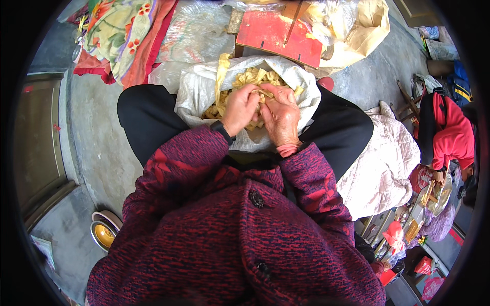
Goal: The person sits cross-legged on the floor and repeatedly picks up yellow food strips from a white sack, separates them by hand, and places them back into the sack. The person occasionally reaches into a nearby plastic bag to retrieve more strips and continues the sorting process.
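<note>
My left hand (239,107) and my right hand (283,113) are close together above a white woven sack (308,82) lying between my knees. Between my fingertips I pinch a narrow pale yellow strip (262,93), perhaps plant fibre; its exact material is unclear. Inside the sack is a pile of folded yellow strips (254,76), partly hidden beneath my hands. One longer length of yellow strip (221,78) runs up over the sack's far left rim. My left wrist wears a dark band (222,131).
Beyond the sack stands a red board (275,34) with yellow crumbs, beside plastic bags (337,17). A floral cloth (118,34) lies far left. At right are a pale quilt (383,157) and a person in a red top (453,130). Basins (105,233) sit lower left.
</note>
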`<action>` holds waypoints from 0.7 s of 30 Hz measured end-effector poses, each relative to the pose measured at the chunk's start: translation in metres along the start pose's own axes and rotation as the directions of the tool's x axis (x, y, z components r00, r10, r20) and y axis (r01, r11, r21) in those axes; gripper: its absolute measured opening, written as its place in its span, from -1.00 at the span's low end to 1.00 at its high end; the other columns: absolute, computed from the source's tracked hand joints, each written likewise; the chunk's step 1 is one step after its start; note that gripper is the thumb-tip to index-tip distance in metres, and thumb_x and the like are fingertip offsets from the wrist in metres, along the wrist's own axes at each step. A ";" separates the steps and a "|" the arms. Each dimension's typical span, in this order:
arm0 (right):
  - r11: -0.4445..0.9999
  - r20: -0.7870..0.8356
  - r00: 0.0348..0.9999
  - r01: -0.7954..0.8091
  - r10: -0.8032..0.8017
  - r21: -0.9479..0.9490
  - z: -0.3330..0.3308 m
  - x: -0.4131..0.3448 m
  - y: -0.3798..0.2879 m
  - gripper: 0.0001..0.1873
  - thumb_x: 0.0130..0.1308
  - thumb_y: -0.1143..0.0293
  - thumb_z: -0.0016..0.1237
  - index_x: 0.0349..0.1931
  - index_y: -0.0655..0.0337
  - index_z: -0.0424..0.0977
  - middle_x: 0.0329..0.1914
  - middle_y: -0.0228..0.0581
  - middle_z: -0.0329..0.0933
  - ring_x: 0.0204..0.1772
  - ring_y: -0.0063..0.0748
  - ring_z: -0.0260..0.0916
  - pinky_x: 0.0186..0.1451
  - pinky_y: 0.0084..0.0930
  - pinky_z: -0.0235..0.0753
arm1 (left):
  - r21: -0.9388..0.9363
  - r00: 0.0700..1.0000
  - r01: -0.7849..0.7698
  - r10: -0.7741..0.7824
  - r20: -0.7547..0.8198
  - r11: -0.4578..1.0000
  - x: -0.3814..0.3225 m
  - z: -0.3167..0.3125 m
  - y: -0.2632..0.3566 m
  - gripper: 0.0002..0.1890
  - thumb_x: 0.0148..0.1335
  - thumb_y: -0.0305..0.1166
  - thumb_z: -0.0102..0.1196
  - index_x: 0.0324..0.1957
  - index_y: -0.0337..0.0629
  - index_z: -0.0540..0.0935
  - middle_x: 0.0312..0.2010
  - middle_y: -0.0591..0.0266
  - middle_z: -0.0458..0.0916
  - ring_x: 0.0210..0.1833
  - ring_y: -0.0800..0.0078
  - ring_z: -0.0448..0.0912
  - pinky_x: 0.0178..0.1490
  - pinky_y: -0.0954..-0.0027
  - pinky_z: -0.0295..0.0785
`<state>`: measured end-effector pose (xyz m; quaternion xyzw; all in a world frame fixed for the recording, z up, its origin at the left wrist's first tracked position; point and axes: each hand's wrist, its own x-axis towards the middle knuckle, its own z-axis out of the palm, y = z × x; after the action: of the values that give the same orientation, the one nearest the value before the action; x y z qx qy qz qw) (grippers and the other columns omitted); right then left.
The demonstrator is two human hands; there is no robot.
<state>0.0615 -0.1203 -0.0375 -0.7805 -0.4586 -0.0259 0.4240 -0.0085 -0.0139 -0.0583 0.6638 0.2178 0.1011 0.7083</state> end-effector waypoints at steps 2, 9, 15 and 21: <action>0.991 -0.015 0.997 -0.071 0.074 0.115 -0.004 0.003 -0.002 -0.97 -0.09 0.59 0.01 -0.56 0.34 0.49 -0.13 -0.23 0.50 -0.08 -0.17 0.34 0.04 -0.40 0.33 | -0.430 0.936 0.323 -0.353 0.013 0.843 -0.001 -0.001 0.003 -0.79 0.29 -0.27 -0.07 -0.25 -0.21 0.48 -0.53 0.50 0.36 -0.59 0.79 0.29 -0.62 0.68 0.18; 0.315 0.098 0.715 -0.422 0.692 0.850 -0.022 0.004 0.024 -0.91 0.09 0.56 0.02 -0.57 0.32 0.53 0.06 -0.23 0.44 -0.01 -0.55 0.36 -0.01 -0.62 0.37 | -0.522 0.936 0.346 -0.246 0.251 0.780 -0.015 -0.006 0.016 -0.76 0.24 -0.23 0.04 -0.22 -0.21 0.50 -0.52 0.50 0.37 -0.59 0.81 0.18 -0.58 0.70 0.04; 0.243 0.160 0.652 -0.482 0.741 0.842 -0.027 -0.003 0.024 -0.95 0.09 0.51 0.06 -0.50 0.26 0.56 0.06 -0.29 0.44 -0.08 -0.59 0.39 -0.09 -0.64 0.42 | -0.411 0.874 0.455 -0.309 0.375 0.790 -0.020 -0.016 0.011 -0.82 0.24 -0.31 0.01 -0.34 -0.24 0.50 -0.63 0.53 0.27 -0.63 0.80 0.12 -0.58 0.69 0.02; 0.246 0.583 0.573 -0.802 0.576 0.544 -0.028 0.002 0.008 -0.71 0.20 0.37 0.00 -0.07 0.22 0.42 -0.43 -0.40 0.48 -0.46 -0.75 0.34 -0.51 -0.81 0.32 | -0.565 0.744 0.657 -0.307 0.593 0.499 -0.017 -0.030 0.003 -0.82 0.30 -0.32 -0.09 -0.36 -0.20 0.43 -0.72 0.59 0.09 -0.72 0.80 0.04 -0.60 0.66 -0.02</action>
<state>0.0781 -0.1397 -0.0241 -0.6335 -0.0784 0.4662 0.6125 -0.0366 0.0060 -0.0528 0.2259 0.1808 -0.1709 0.9419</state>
